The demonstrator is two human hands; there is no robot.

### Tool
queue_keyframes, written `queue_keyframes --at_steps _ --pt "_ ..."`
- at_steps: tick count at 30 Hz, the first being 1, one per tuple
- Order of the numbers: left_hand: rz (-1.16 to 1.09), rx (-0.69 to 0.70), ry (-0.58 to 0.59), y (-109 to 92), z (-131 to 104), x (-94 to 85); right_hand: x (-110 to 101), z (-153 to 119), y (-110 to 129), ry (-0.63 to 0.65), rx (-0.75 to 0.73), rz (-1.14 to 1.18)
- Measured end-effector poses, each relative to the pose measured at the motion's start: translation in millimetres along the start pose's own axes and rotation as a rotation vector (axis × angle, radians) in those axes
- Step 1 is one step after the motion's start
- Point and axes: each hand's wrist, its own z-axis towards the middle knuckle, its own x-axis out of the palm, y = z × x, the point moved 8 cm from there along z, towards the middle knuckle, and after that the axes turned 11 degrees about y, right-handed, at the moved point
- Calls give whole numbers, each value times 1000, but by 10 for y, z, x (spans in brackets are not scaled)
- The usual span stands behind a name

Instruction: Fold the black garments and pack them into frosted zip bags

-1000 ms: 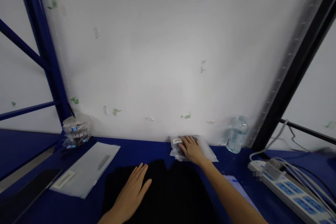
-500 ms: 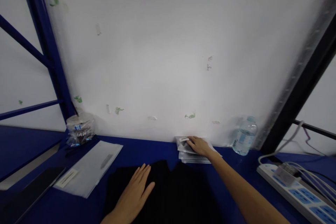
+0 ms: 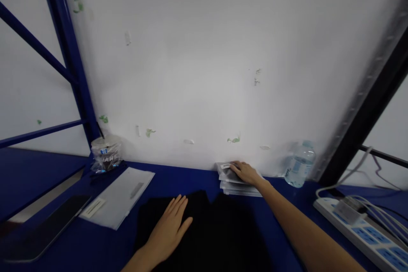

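Observation:
Black cloth (image 3: pixel 216 233) is spread on the blue table at the near middle. My left hand (image 3: pixel 168 227) lies flat on its left part, fingers together and stretched forward, thumb apart, holding nothing. Near the wall, my right hand (image 3: pixel 245 173) rests on top of a stack of clear plastic packets (image 3: pixel 237 188) with dark contents and a white label. Its fingers lie over the top packet, and their undersides are hidden. A flat translucent bag (image 3: pixel 119 197) with a white label lies to the left of the cloth.
At the left are a plastic-wrapped tub (image 3: pixel 106 153) and a dark flat device (image 3: pixel 47 227). A water bottle (image 3: pixel 299 165) stands right of the stack. A power strip (image 3: pixel 363 231) with cables lies at the right edge. A white wall (image 3: pixel 197 72) rises behind.
The view has shifted slightly, so the things on the left appear further right. Both hands keep nearly the same places on the cloth and the stack.

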Motion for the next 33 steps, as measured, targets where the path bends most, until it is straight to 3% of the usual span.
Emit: queue_keyframes --at_steps 4,7,9,12,15,24,29,33 --pt "-21 7 -58 8 16 -157 -236 -159 120 -81 -48 3" --pt "44 -78 -181 245 -60 -461 -252 -394 420 -113 -152 48" --pt "106 -170 -214 503 -167 -639 -95 -567 733 -65 -269 91" --pt "145 -283 -154 854 -344 -771 263 -759 1196 42 -430 145" --pt "118 -320 -121 982 -476 -838 522 -784 1438 86 -475 174" --pt "-83 -181 -15 798 -404 -773 731 -689 1456 109 -436 250" --pt "-123 -117 -90 751 -348 -782 793 -802 1299 112 -374 301" --pt "-70 -106 -160 723 -371 -835 642 -924 1207 50 -355 345"
